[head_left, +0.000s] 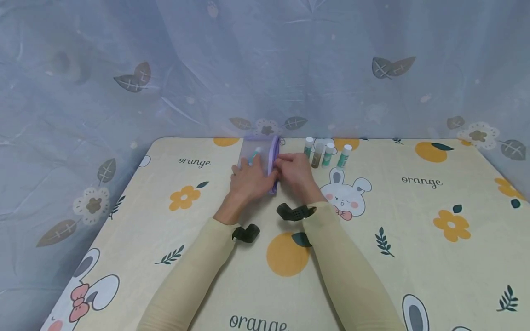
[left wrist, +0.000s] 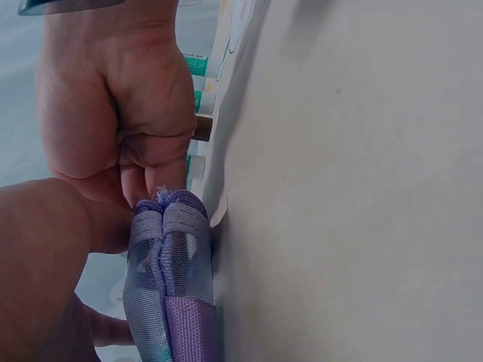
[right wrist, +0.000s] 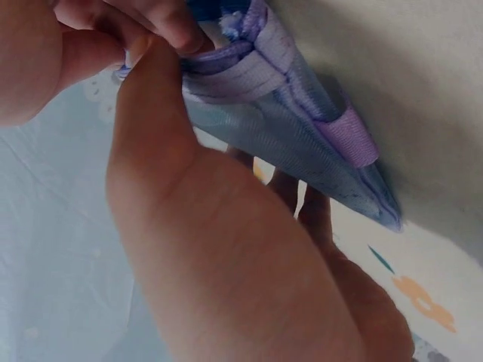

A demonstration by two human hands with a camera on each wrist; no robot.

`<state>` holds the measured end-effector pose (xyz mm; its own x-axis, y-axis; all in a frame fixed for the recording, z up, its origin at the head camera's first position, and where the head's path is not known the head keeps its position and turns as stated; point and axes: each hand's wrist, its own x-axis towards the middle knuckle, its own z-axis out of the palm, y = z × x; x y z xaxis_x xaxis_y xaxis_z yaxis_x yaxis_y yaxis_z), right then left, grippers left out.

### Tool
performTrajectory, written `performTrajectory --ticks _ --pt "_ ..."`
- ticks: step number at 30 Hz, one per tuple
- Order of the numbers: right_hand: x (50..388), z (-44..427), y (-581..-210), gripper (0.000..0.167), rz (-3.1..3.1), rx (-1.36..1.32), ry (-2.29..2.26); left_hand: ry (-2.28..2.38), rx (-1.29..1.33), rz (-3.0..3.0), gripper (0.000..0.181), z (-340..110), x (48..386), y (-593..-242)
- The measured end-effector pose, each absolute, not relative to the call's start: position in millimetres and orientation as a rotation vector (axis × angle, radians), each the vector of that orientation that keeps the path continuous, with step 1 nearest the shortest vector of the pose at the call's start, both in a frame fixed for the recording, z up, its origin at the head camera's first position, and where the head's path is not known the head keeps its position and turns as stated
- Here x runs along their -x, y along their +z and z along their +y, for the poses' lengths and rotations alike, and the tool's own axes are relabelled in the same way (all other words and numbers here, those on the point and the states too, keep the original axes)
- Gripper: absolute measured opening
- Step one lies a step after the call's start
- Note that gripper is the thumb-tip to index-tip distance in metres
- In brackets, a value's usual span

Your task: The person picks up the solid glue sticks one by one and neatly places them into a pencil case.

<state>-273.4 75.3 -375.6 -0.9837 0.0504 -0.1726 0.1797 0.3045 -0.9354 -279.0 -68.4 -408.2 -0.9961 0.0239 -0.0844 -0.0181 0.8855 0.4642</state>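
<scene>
Backdrop sheet (head_left: 265, 69) is the biggest thing in view, pale blue w/ leaf prints, hanging right at the bench's far edge; the bench (head_left: 414, 266) itself has a cream printed cloth. Next down, the purple-trimmed mesh pouch (head_left: 265, 146): far side of bench, approx. centre, near the backdrop, zip edge facing right. L hand (head_left: 250, 180) rests on top of it, fingers spread, thumb reaching to the zip edge; R hand (head_left: 296, 170) pinches that same edge, fingertips meeting the L thumb. Can't tell if R has a zip pull, b/c its own fingers hide it. Main risk, my guess: soft mesh bunches or skids on the cloth if L eases off while R tugs. Also poss. a fold or the L thumb jams the zip line, since both hands crowd one spot. Smaller: a tube w/ pale cap (head_left: 257, 150) shows thru the mesh by the L fingers; too much pressure there could roll it toward the edge. Just beyond R hand, to its right, a loose group: green-and-white tubes (head_left: 344, 156), 3 in all, plus one brownish vial (head_left: 316, 159) among them. They're the main obstacle: if R swings outward w/o care, its knuckles prob. knock one. L side has nothing comparable near it.
</scene>
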Motion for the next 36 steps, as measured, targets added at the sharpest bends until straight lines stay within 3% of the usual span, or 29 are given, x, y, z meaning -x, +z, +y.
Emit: performTrajectory --ticks 19,27,36 --pt "274 77 -363 0.038 2.373 -0.181 -1.928 0.741 -0.054 3.002 0.095 -68 270 -402" --pt "274 82 -354 0.043 2.272 -0.182 -2.056 0.745 -0.020 2.978 0.079 -64 259 -389" --pt "269 96 -331 0.038 2.426 -0.147 -2.105 0.776 -0.016 2.970 0.080 -64 261 -389"
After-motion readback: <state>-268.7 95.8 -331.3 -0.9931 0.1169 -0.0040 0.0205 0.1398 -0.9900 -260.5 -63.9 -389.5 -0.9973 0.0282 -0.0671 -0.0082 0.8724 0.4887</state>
